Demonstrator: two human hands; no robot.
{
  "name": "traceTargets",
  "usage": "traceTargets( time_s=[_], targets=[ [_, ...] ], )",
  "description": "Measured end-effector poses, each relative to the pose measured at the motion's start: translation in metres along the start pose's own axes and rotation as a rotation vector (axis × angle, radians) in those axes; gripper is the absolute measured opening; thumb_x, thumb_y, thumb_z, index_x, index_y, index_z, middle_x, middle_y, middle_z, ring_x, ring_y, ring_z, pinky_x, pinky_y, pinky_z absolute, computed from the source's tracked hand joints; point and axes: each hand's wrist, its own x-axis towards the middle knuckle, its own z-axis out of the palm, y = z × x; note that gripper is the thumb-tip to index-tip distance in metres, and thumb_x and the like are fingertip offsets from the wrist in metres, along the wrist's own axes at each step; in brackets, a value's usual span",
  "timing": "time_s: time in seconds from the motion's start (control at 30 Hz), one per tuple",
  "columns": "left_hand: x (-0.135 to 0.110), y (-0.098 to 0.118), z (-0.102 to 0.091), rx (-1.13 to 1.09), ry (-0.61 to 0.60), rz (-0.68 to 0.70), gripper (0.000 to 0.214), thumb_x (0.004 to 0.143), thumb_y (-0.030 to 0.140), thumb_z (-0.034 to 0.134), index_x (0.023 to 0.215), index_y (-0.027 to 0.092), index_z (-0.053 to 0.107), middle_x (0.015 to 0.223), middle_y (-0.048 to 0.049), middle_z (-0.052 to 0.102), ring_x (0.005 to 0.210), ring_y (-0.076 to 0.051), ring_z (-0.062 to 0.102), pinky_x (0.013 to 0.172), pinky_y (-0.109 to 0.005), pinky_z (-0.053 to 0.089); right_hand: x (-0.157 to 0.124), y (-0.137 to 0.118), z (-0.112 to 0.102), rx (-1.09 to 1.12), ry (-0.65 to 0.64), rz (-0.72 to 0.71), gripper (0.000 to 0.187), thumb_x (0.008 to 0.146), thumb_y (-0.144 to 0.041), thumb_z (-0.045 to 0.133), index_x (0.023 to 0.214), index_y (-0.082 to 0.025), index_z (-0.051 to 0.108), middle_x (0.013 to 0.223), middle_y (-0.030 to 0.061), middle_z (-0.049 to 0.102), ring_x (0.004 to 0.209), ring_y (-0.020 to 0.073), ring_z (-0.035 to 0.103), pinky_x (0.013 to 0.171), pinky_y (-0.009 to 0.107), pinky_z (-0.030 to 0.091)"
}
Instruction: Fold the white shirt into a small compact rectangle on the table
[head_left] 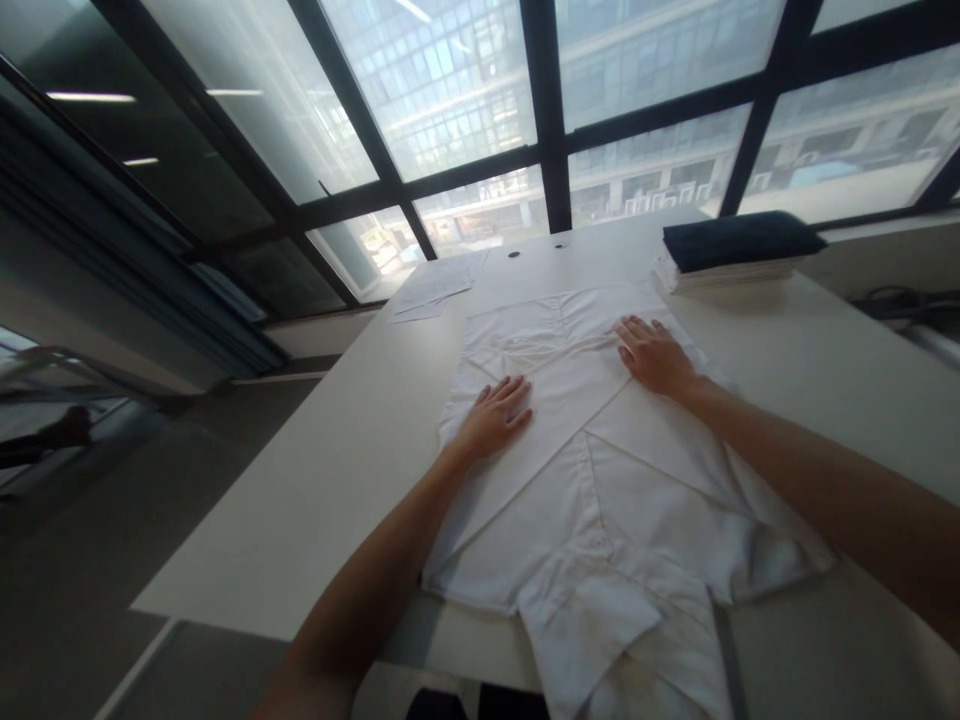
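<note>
A white shirt [540, 480] lies spread on the table, with parts of it folded across each other in diagonal lines. Its button placket runs down the middle, and the end nearest me hangs over the table's front edge. On the left side of the cloth rests my left hand [493, 415], palm down with fingers spread. Farther up on the right, my right hand [654, 354] also lies flat on the fabric, fingers apart. Neither hand grips anything. Small wrinkles show in the cloth beyond my left hand.
The white table [330, 470] reaches toward a large window wall. A stack of folded cloth [739, 245], dark on top and white beneath, sits at the back right. Printed sheets of paper [439, 283] lie at the back left. Dark curtains [150, 230] hang to the left.
</note>
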Motion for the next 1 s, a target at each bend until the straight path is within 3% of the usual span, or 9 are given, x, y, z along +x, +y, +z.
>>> traceTargets(
  time_s=[0.07, 0.2, 0.3, 0.47, 0.6, 0.7, 1.0],
  targets=[
    [0.0, -0.001, 0.0, 0.004, 0.026, 0.017, 0.056, 0.104, 0.044, 0.043, 0.156, 0.025, 0.04, 0.164, -0.0088, 0.035, 0.154, -0.027, 0.026, 0.125, -0.054, 0.019, -0.017, -0.013, -0.01, -0.017, 0.043, -0.006, 0.054, 0.1, -0.027, 0.032, 0.151, -0.011, 0.045, 0.161, 0.0179, 0.04, 0.152, 0.0289, 0.031, 0.122, 0.055, 0.022],
    [-0.006, 0.005, -0.006, 0.028, 0.093, 0.09, 0.05, 0.104, 0.043, 0.044, 0.15, 0.026, 0.05, 0.16, -0.009, 0.042, 0.152, -0.027, 0.032, 0.125, -0.051, 0.022, -0.068, -0.031, -0.027, 0.017, -0.02, 0.037, 0.054, 0.099, -0.03, 0.037, 0.152, -0.019, 0.046, 0.162, 0.0158, 0.038, 0.152, 0.0315, 0.031, 0.119, 0.058, 0.03],
    [-0.02, 0.014, -0.013, 0.042, 0.036, 0.099, 0.051, 0.105, 0.046, 0.041, 0.152, 0.028, 0.047, 0.16, -0.0077, 0.044, 0.151, -0.027, 0.034, 0.125, -0.051, 0.024, -0.108, -0.036, -0.036, 0.036, -0.082, 0.052, 0.053, 0.1, -0.03, 0.037, 0.151, -0.02, 0.047, 0.162, 0.0154, 0.038, 0.152, 0.0305, 0.031, 0.119, 0.057, 0.031],
    [-0.065, 0.011, -0.012, 0.058, -0.051, 0.078, 0.055, 0.107, 0.047, 0.037, 0.158, 0.026, 0.038, 0.164, -0.0069, 0.036, 0.153, -0.028, 0.03, 0.124, -0.052, 0.028, -0.153, -0.041, -0.046, 0.019, -0.15, 0.08, 0.053, 0.101, -0.026, 0.034, 0.149, -0.01, 0.049, 0.162, 0.0171, 0.038, 0.152, 0.0298, 0.031, 0.121, 0.054, 0.031],
    [-0.104, -0.002, -0.004, 0.099, 0.034, 0.042, 0.053, 0.107, 0.043, 0.037, 0.157, 0.026, 0.04, 0.162, -0.0069, 0.039, 0.151, -0.026, 0.033, 0.123, -0.05, 0.031, -0.167, -0.043, -0.049, 0.005, -0.179, 0.078, 0.054, 0.102, -0.03, 0.037, 0.151, -0.012, 0.047, 0.163, 0.0151, 0.037, 0.152, 0.0284, 0.03, 0.122, 0.051, 0.03],
    [-0.119, -0.007, 0.001, 0.161, 0.051, 0.054, 0.053, 0.107, 0.045, 0.039, 0.158, 0.03, 0.037, 0.165, -0.0055, 0.034, 0.153, -0.027, 0.03, 0.124, -0.052, 0.028, -0.169, -0.041, -0.049, -0.015, -0.203, 0.054, 0.054, 0.103, -0.035, 0.036, 0.153, -0.015, 0.047, 0.163, 0.0134, 0.037, 0.152, 0.028, 0.03, 0.122, 0.052, 0.029],
    [-0.118, -0.008, 0.0, 0.221, 0.003, 0.045, 0.054, 0.107, 0.051, 0.035, 0.159, 0.035, 0.033, 0.167, -0.0025, 0.025, 0.154, -0.027, 0.026, 0.123, -0.051, 0.027, -0.164, -0.034, -0.043, -0.031, -0.196, 0.013, 0.055, 0.104, -0.036, 0.034, 0.154, -0.016, 0.045, 0.163, 0.0135, 0.036, 0.152, 0.0266, 0.031, 0.122, 0.051, 0.029]
  ],
)
